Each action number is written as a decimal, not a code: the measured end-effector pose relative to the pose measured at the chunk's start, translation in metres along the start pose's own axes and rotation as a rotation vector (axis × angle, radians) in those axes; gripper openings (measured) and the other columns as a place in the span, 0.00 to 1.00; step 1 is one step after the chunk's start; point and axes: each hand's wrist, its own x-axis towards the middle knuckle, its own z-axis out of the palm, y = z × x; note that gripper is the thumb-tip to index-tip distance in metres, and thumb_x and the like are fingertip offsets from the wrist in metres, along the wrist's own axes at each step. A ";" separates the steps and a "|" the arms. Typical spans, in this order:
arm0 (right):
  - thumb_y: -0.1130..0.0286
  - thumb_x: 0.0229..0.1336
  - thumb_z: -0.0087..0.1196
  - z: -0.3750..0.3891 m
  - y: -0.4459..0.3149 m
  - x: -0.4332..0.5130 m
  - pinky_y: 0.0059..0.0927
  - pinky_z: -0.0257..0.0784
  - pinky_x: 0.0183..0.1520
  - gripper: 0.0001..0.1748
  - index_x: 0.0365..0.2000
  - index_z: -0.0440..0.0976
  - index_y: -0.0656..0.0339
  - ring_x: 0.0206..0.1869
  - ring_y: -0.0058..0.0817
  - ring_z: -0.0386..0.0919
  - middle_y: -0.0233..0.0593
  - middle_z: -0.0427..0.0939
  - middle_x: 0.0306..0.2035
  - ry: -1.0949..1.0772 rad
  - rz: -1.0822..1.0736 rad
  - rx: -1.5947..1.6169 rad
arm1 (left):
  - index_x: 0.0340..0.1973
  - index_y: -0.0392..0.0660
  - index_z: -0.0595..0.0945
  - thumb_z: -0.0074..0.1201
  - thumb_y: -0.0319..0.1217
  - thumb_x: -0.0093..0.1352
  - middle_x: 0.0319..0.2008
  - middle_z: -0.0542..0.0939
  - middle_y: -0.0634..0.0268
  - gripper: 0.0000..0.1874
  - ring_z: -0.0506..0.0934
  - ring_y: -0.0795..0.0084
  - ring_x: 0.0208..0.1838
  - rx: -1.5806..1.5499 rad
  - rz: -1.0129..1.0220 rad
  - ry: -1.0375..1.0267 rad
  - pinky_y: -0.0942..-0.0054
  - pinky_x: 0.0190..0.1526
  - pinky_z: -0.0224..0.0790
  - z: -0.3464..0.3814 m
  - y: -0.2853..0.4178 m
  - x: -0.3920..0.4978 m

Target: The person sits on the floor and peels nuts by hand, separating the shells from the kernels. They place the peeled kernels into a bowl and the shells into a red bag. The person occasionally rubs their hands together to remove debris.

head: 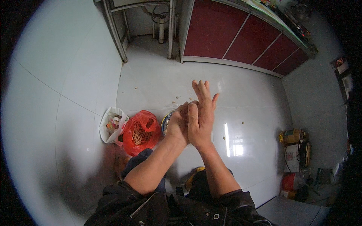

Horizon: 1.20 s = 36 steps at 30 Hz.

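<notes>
My left hand (177,124) and my right hand (202,123) are pressed together in front of me, above the floor. The left fingers are curled in against the right palm, and whatever may lie between the palms is hidden. On the right hand the fingers point away from me and stand a little apart, with the thumb lying toward the left hand. Below and partly behind the left hand is a round container with a blue and yellow rim (163,121), with pale pieces inside. To its left sits a red plastic bag (155,135) holding unshelled peanuts (139,135).
A white plastic bag (104,128) with mixed scraps stands by the left wall. Small bits (174,102) lie scattered over the tiled floor (249,93). Dark red cabinets (217,31) and a metal frame (171,31) are ahead. An oil bottle (291,136) and a box (291,158) stand right.
</notes>
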 end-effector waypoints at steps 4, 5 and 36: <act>0.69 0.57 0.48 -0.006 0.005 0.008 0.53 0.27 0.70 0.32 0.62 0.56 0.63 0.71 0.42 0.45 0.43 0.60 0.65 -0.044 -0.038 -0.044 | 0.51 0.40 0.70 0.39 0.34 0.72 0.50 0.73 0.60 0.16 0.73 0.69 0.52 -0.014 -0.091 -0.039 0.71 0.57 0.64 0.012 -0.019 0.000; 0.69 0.57 0.47 -0.007 0.006 0.010 0.52 0.28 0.70 0.32 0.62 0.56 0.63 0.71 0.42 0.45 0.43 0.60 0.65 -0.033 -0.047 -0.041 | 0.51 0.40 0.70 0.39 0.35 0.73 0.50 0.73 0.60 0.16 0.72 0.68 0.52 -0.067 -0.123 -0.056 0.71 0.57 0.64 0.016 -0.019 0.001; 0.37 0.61 0.30 -0.030 -0.019 0.010 0.21 0.77 0.27 0.44 0.68 0.35 0.51 0.31 0.28 0.78 0.36 0.45 0.70 -0.202 0.713 2.376 | 0.45 0.38 0.72 0.44 0.33 0.74 0.21 0.65 0.78 0.11 0.56 0.89 0.20 -0.341 0.073 0.173 0.86 0.21 0.46 -0.010 0.128 0.009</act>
